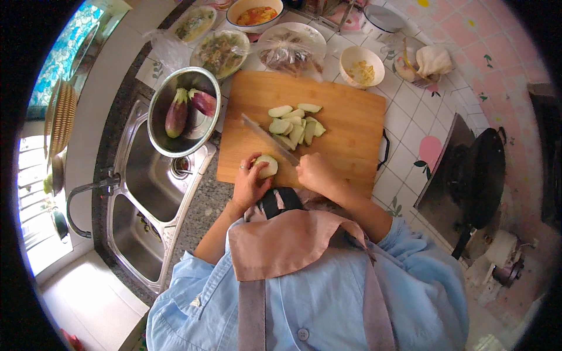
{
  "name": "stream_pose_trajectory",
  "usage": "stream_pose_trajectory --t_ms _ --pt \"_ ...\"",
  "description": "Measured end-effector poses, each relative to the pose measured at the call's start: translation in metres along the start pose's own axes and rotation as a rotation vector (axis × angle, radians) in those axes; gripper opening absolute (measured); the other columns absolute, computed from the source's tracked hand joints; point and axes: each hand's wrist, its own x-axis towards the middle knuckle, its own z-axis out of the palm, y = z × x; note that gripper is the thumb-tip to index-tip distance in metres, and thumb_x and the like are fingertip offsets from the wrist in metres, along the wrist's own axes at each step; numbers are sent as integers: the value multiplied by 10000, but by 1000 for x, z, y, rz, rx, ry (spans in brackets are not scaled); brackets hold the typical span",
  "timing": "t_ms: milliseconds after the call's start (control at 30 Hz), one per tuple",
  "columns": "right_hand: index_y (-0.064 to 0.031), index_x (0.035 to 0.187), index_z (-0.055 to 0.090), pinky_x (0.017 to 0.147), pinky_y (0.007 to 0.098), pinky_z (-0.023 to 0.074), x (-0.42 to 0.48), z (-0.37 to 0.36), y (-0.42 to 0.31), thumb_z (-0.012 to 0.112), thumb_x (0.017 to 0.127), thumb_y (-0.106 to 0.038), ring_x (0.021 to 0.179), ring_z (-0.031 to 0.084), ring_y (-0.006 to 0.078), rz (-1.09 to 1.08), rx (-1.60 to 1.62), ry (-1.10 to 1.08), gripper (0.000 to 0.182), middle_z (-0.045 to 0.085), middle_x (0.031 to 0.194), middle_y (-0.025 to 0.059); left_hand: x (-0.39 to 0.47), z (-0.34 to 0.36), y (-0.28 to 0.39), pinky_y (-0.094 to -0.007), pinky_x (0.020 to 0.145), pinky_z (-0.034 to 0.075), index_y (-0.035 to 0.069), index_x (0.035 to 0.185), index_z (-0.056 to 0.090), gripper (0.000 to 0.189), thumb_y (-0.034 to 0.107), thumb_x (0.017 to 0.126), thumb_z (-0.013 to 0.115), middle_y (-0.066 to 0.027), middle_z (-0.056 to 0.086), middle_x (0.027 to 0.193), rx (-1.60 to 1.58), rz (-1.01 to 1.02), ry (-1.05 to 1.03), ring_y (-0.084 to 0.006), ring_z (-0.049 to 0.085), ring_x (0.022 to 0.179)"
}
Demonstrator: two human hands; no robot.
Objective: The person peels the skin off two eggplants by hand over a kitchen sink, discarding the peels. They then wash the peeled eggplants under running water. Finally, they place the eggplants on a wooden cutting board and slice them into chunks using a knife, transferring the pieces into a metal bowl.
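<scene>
My left hand (251,183) grips a pale cut piece of eggplant (268,167) near the front left of the wooden cutting board (347,118). The round cut face of the piece shows between my fingers. In my right hand (317,174) is the handle of a kitchen knife (270,139), its blade slanting away to the far left, just beyond the held piece. The blade looks slightly blurred. Behind it, several pale cut slices (296,125) lie heaped on the board.
Left of the board, a metal basin (154,134) holds a whole eggplant (177,115) and a cut eggplant (204,103), beside a double sink (145,175). A bowl of chopped pieces (350,81) and covered dishes (219,55) line the back. A black wok (483,180) stands right.
</scene>
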Motion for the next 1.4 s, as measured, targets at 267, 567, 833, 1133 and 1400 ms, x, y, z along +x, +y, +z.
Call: stream_pose_trajectory --t_ms 267,567,833,1133,1400 --pt "12 600 560 508 394 448 -28 -22 -10 492 601 -75 541 545 336 -6 -150 47 111 527 560 204 8 6 -4 -356 676 393 73 877 466 431 128 514 691 -126 453 938 260 -22 207 -293 440 829" --pt "11 643 549 533 404 445 -53 -19 -15 497 586 -105 560 556 321 -56 -242 -21 140 533 562 203 -5 11 -3 -366 659 414 51 934 461 418 74 553 633 -170 393 989 196 -16 143 -322 418 886" --pt "26 634 517 499 384 459 -55 -12 -17 495 569 -96 554 566 312 -65 -284 17 140 537 574 210 0 10 -1 -404 746 374 41 995 437 497 86 543 640 -196 379 1022 151 -49 130 -367 385 928" --pt "14 612 540 492 380 456 -47 -11 -16 491 579 -79 551 564 312 -66 -277 -6 110 539 574 200 4 10 -4 -401 744 376 26 961 448 487 85 521 649 -196 389 1009 177 -47 124 -369 383 942" --pt "3 616 574 505 395 446 -14 2 -9 519 593 -77 597 554 329 -6 -234 -73 100 546 631 203 6 9 6 -339 676 406 35 891 465 385 39 537 617 -157 411 991 180 -38 148 -304 434 860"
